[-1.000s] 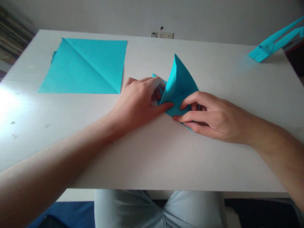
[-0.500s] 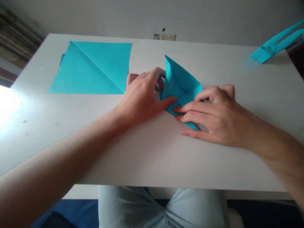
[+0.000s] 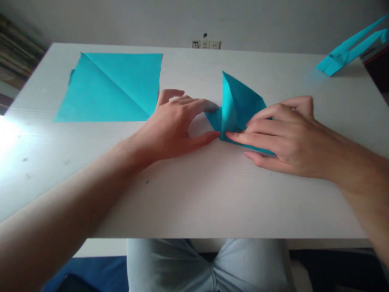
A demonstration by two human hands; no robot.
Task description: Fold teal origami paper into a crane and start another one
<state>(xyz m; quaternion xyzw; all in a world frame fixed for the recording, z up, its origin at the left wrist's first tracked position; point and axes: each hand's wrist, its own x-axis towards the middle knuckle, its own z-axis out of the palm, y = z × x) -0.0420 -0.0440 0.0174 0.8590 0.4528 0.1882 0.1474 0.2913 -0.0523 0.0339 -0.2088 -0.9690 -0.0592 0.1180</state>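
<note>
A partly folded blue paper (image 3: 246, 101) lies near the middle of the white table, one flap standing up to a point. My left hand (image 3: 178, 123) is at its left end, thumb and forefinger spread apart, their tips touching the lower left part of the paper. Over the right part of the paper lies my right hand (image 3: 282, 136), its fingers stretched out and pressing the lower edge down; the hand hides the paper's right end.
A flat blue sheet (image 3: 112, 89) with a diagonal crease lies at the back left of the table (image 3: 188, 202). A folded blue paper piece (image 3: 340, 56) rests at the back right. Wall sockets (image 3: 206, 44) show behind the table.
The folded paper has turned and shifted a little to the right. My left thumb has drawn back from the paper's middle to its left corner, and my left fingers have opened wider.
</note>
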